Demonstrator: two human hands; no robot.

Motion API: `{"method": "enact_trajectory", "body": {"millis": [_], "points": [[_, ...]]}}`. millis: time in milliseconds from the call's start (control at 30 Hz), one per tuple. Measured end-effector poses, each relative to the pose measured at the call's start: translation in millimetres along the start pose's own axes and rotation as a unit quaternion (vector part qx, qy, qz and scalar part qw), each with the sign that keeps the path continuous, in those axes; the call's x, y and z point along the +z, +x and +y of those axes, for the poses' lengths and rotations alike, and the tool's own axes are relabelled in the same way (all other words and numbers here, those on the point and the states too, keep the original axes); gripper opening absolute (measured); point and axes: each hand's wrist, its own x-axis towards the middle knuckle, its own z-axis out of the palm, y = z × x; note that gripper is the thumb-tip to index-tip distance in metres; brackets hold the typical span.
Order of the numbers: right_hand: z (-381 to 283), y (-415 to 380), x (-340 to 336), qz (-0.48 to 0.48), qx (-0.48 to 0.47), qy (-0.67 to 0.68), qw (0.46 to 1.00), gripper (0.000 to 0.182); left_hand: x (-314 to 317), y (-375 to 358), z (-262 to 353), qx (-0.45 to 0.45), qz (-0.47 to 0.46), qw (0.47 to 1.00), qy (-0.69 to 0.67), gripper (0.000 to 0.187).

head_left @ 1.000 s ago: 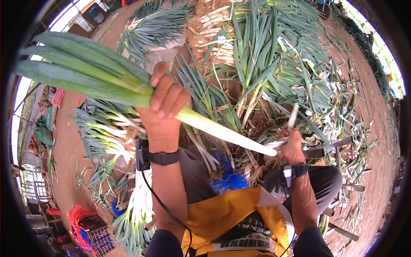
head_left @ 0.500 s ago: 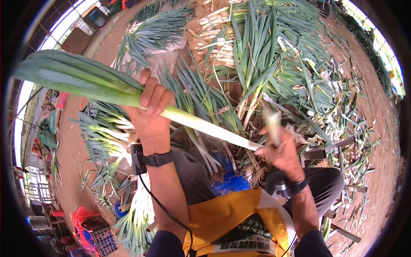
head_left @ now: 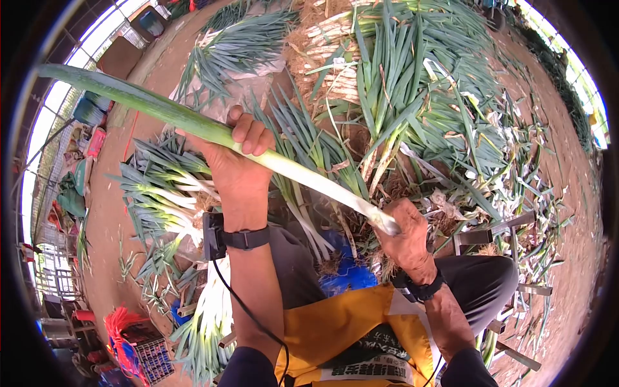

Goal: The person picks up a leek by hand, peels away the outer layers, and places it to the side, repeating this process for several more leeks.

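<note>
A long leek (head_left: 309,175) slants across the view, its green leaves at the upper left and its white root end at the lower right. My left hand (head_left: 242,151) is wrapped round it where the green turns pale. At the root end, my right hand (head_left: 404,237) has its fingers curled and pressed against the white tip; whether it grips the tip or something small is hidden. Beyond my hands lie loose leeks (head_left: 316,145) with their roots toward me.
A big heap of leeks (head_left: 445,122) lies ahead and right, with peeled scraps (head_left: 516,174) beside it. Trimmed bundles lie at the left (head_left: 167,193) and far left-centre (head_left: 238,48). A metal frame (head_left: 477,237) stands by my right knee; a crate (head_left: 155,358) is at lower left.
The leek's leafy end has narrowed, and the leek has shifted slightly to the right. My right hand has closed at the root end, and the blurred pale piece above it is gone from there.
</note>
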Motion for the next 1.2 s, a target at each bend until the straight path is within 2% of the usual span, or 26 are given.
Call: {"method": "enact_trajectory", "body": {"millis": [100, 200, 233, 333, 367, 400, 467, 500, 600, 633, 733, 767, 800, 867, 933, 967, 1067, 1100, 1133, 1200], "points": [[3.4, -9.6, -1.9, -0.03, -0.03, 0.014, 0.999, 0.041, -0.8, 0.0, 1.5, 0.002, 0.011, 1.0, 0.009, 0.072], [2.9, -15.9, -12.8, -0.108, -0.052, 0.0, 0.993, 0.041, -1.7, -2.5, 5.7, 0.003, 0.028, 1.0, 0.008, 0.072], [4.5, -18.7, -20.0, -0.147, -0.031, 0.021, 0.988, 0.036, -1.1, -3.3, 6.8, 0.003, 0.036, 0.999, 0.007, 0.071], [-10.4, -2.4, -49.7, -0.133, 0.051, 0.151, 0.978, 0.028, 0.3, -3.3, 6.7, 0.005, 0.051, 0.999, -0.013, 0.07], [-17.8, 0.0, -57.6, -0.124, 0.084, 0.158, 0.976, 0.022, -0.6, -3.8, 6.5, 0.008, 0.059, 0.998, -0.025, 0.07], [-19.2, -3.8, -63.5, -0.158, 0.147, 0.208, 0.954, 0.025, -1.0, -3.5, 6.5, 0.011, 0.066, 0.997, -0.037, 0.069], [-4.0, -6.9, -77.8, -0.294, 0.045, 0.133, 0.946, 0.038, -2.2, -2.3, 8.1, 0.018, 0.081, 0.996, -0.045, 0.069], [1.9, -15.0, -77.9, -0.303, -0.013, 0.062, 0.951, 0.051, -4.1, -3.3, 10.6, 0.025, 0.091, 0.995, -0.04, 0.068], [17.5, -40.4, -83.0, -0.265, 0.017, -0.049, 0.963, 0.028, -3.1, -5.4, 17.3, 0.047, 0.126, 0.991, -0.013, 0.067], [21.1, -43.5, -89.6, -0.305, 0.04, -0.119, 0.944, 0.025, -3.8, -5.6, 18.8, 0.056, 0.13, 0.99, -0.005, 0.067], [20.0, -45.5, -93.4, -0.232, 0.098, -0.023, 0.967, 0.02, -8.2, -6.7, 23.7, 0.063, 0.121, 0.991, 0.014, 0.067], [17.2, -40.0, -100.8, -0.262, 0.113, -0.046, 0.957, 0.018, -7.8, -6.3, 23.7, 0.062, 0.118, 0.991, 0.02, 0.067], [21.6, -34.9, -105.6, -0.261, 0.088, -0.06, 0.959, 0.023, -6.9, -5.5, 23.9, 0.063, 0.113, 0.991, 0.027, 0.068], [34.5, -20.6, -109.4, -0.117, 0.072, -0.016, 0.99, 0.032, -8.6, -4.6, 23.9, 0.059, 0.112, 0.992, 0.021, 0.069], [46.9, -5.4, -116.5, -0.065, 0.173, -0.024, 0.982, 0.039, -7.4, -3.8, 21.9, 0.057, 0.117, 0.992, -0.003, 0.069], [45.9, -2.5, -113.5, -0.03, 0.154, -0.036, 0.987, 0.039, -5.2, -4.0, 18.7, 0.059, 0.122, 0.991, -0.015, 0.069], [27.7, 11.2, -104.3, -0.112, 0.188, -0.07, 0.973, 0.046, -9.9, -4.4, 18.4, 0.043, 0.119, 0.991, -0.05, 0.068], [31.4, 13.5, -99.2, -0.08, 0.225, -0.106, 0.965, 0.036, -10.6, -4.4, 19.3, 0.041, 0.111, 0.992, -0.046, 0.067], [57.8, 10.4, -95.2, -0.023, 0.174, -0.198, 0.964, 0.032, -10.9, -4.2, 21.7, 0.039, 0.104, 0.993, -0.041, 0.067], [100.6, 10.4, -107.0, 0.041, 0.182, -0.322, 0.928, 0.022, -10.5, -4.5, 26.7, 0.033, 0.086, 0.995, -0.026, 0.068]]}}
